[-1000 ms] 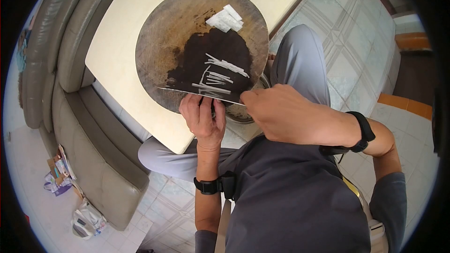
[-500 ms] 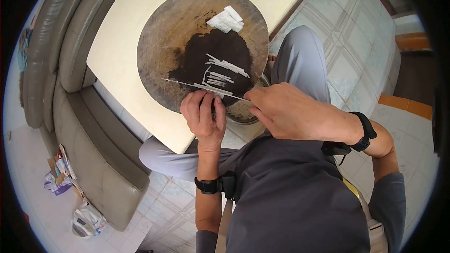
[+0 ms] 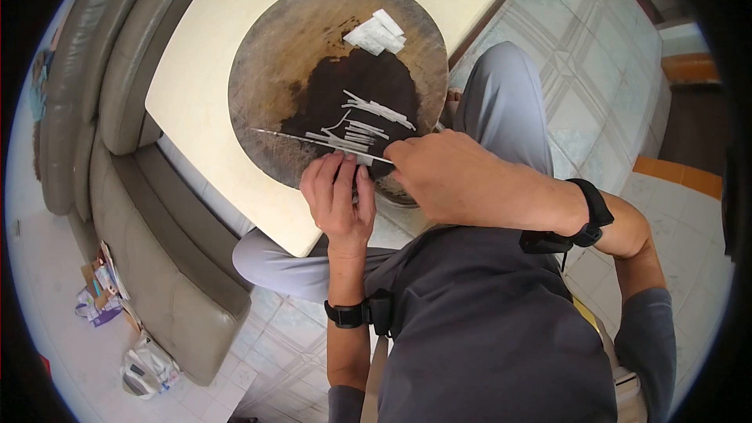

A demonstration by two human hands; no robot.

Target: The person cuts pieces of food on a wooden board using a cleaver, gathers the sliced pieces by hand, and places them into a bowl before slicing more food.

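Observation:
A round wooden chopping board (image 3: 262, 55) with a dark wet patch lies on a pale table. My right hand (image 3: 450, 176) grips a knife (image 3: 286, 137) by its handle, its blade seen nearly edge-on across the near part of the board. Just behind the blade, my left hand (image 3: 341, 200) presses curled fingertips down on a small white slice (image 3: 363, 159), mostly hidden under them. Thin white strips (image 3: 360, 131) lie beyond the blade, with another row of strips (image 3: 380, 110) farther off. Several flat white slices (image 3: 377, 32) are stacked near the board's far edge.
The cream table (image 3: 188, 78) carries the board, which overhangs its near edge. A round metal container (image 3: 403, 202) shows partly below the board. A grey leather sofa (image 3: 157, 251) stands at left, with bags (image 3: 149, 364) on the floor beyond it. Tiled floor lies at right.
My right hand and the knife have shifted left along the board. More strips lie close together beside the blade. My left hand stays almost in place.

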